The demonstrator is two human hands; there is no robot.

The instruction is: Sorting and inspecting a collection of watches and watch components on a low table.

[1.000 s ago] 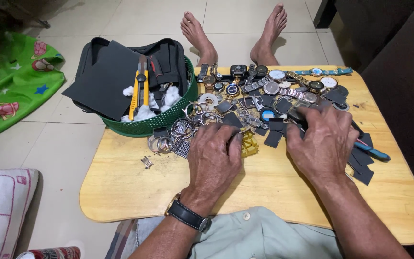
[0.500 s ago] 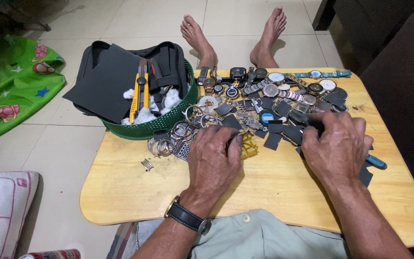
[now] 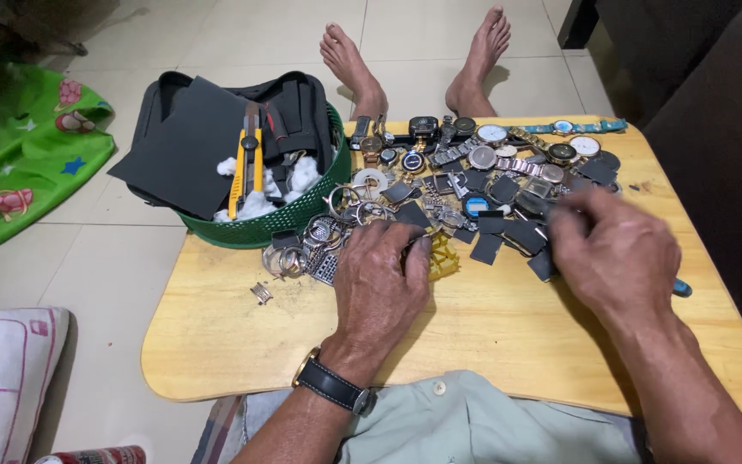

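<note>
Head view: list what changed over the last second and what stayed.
The right hand slid from the dark pads toward the table's right side, covering more of the blue-handled tool. The left hand stayed on the pile of watch parts. The green basket did not move.

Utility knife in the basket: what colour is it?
Yellow with a black slider, the utility knife shows best in the head view.

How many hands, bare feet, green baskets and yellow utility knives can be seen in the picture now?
Hands: 2 (left hand, right hand)
Bare feet: 2 (the other)
Green basket: 1
Yellow utility knife: 1
Total: 6
</note>
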